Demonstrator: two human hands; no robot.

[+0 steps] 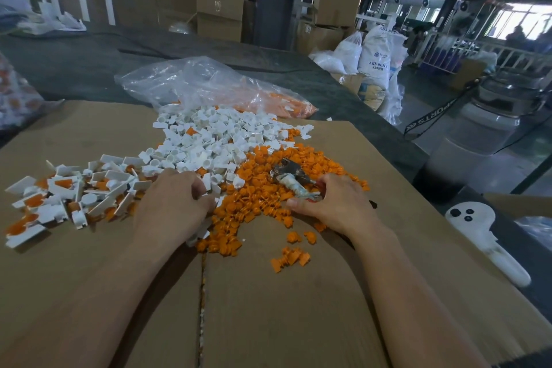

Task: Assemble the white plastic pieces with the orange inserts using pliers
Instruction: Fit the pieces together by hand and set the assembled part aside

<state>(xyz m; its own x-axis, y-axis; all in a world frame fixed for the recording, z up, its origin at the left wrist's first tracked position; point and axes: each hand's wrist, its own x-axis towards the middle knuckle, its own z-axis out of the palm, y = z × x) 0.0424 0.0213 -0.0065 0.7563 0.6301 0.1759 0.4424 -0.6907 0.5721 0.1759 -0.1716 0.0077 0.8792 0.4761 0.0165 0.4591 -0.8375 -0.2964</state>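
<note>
Head view: a flattened sheet of cardboard [298,308] covers the near part of the dark counter [89,60], and the parts lie heaped on it. A broad pile of white plastic pieces [209,140] sits in the middle. Just right of it and touching it is a spread of orange inserts [260,188], with a few strays nearer the person. To the left lies a looser heap of assembled pieces [65,191], white shells with orange showing inside.

The left grip [176,200] rests palm down at the near edge of the white pile, where it meets the orange. Its fingers are curled down among the pieces; whether they pinch one I cannot tell. The right grip [334,203] lies on the orange inserts with its fingers wrapped round the handles of the pliers [288,172] and its thumb stretched along the near side. The metal head of the pliers points up and left over the inserts, and one handle is bound in pale tape.

Behind the piles a clear plastic bag [209,84] lies crumpled, with orange parts in its right end. A white handheld device [484,236] with dark buttons rests at the right edge, and white sacks [376,57] stand on the floor beyond the counter
</note>
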